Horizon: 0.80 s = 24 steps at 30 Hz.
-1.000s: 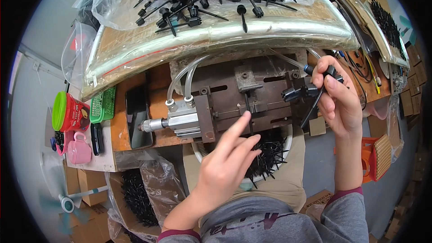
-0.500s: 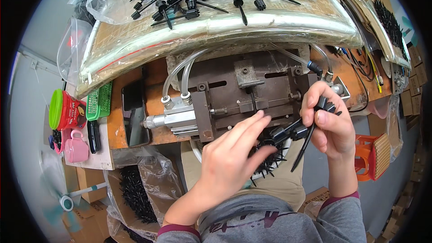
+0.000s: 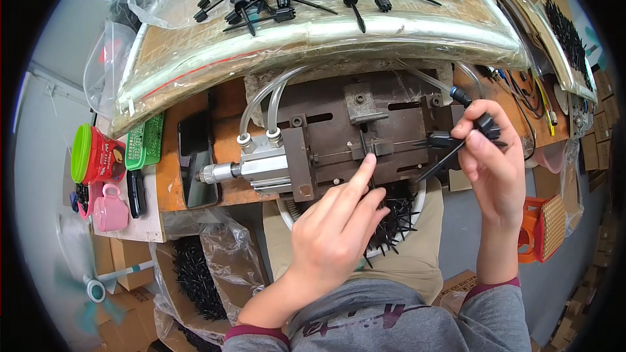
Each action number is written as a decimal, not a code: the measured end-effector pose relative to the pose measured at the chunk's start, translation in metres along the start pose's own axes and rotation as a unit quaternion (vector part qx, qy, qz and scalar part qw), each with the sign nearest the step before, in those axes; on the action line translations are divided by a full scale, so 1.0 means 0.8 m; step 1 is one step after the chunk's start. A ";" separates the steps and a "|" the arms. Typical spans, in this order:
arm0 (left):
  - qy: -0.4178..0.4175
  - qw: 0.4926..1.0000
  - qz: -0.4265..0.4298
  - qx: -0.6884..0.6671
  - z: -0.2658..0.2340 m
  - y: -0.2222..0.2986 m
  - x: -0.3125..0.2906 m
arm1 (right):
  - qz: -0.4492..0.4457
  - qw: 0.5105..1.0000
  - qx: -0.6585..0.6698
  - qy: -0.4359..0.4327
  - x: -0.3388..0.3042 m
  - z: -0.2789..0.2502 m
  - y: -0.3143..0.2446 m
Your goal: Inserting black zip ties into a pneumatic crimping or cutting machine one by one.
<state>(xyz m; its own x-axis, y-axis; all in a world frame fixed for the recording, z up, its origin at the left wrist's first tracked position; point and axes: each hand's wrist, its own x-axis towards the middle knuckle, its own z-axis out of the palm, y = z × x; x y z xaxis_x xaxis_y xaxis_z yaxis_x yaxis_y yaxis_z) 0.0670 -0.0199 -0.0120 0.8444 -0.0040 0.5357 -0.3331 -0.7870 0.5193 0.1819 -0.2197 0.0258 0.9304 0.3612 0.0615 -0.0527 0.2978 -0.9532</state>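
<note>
A black part point(image 3: 364, 137) lay in the middle of the jig point(image 3: 332, 133), its thin stem pointing toward me. My left hand point(image 3: 326, 234), on the jig's near side, was loosely open and had hold of nothing that I could see; the index finger reached out to the stem, though I couldn't tell whether it pressed or just touched. At the jig's right end, my right hand point(image 3: 492, 163) pinched a few more parts point(image 3: 443, 139) between thumb and fingers, none of them in the jig.

So one was in place and those few were out of it. Below the jig's near edge, a tub point(image 3: 285, 215) held many stems; I couldn't tell if those were finished. Beyond the jig lay a big loose heap point(image 3: 283, 13), so I judged plenty was left. A box point(image 3: 199, 280) to the jig's near left held more.
</note>
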 end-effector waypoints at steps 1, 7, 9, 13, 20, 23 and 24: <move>-0.007 0.999 0.015 0.033 0.008 -0.003 -0.001 | 0.010 1.000 0.003 -0.006 -0.002 0.002 0.000; -0.059 0.993 0.012 0.106 0.010 0.001 0.008 | 0.010 1.000 -0.011 -0.022 -0.009 0.002 -0.005; -0.071 0.992 0.008 0.108 0.008 0.002 0.009 | 0.029 0.999 -0.014 -0.006 -0.011 0.002 -0.009; -0.043 0.989 -0.050 -0.133 0.004 0.004 0.015 | 0.108 0.989 0.075 -0.064 -0.015 0.003 -0.004; -0.091 0.908 -0.084 -0.399 -0.030 0.011 0.014 | 0.152 0.963 0.169 -0.142 -0.011 0.015 -0.001; -0.070 0.897 -0.086 -0.427 -0.032 0.013 0.012 | 0.147 0.969 0.158 -0.123 -0.008 0.015 -0.001; -0.061 0.896 -0.091 -0.431 -0.032 0.015 0.012 | 0.142 0.972 0.149 -0.115 -0.007 0.016 0.001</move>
<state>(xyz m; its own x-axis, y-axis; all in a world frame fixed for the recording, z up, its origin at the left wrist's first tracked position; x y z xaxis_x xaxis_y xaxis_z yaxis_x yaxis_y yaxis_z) 0.0607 -0.0132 0.0165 0.9395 -0.0338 0.3409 -0.3414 -0.0125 0.9398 0.1718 -0.2105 0.0288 0.7591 0.6441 -0.0944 -0.4304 0.3877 -0.8151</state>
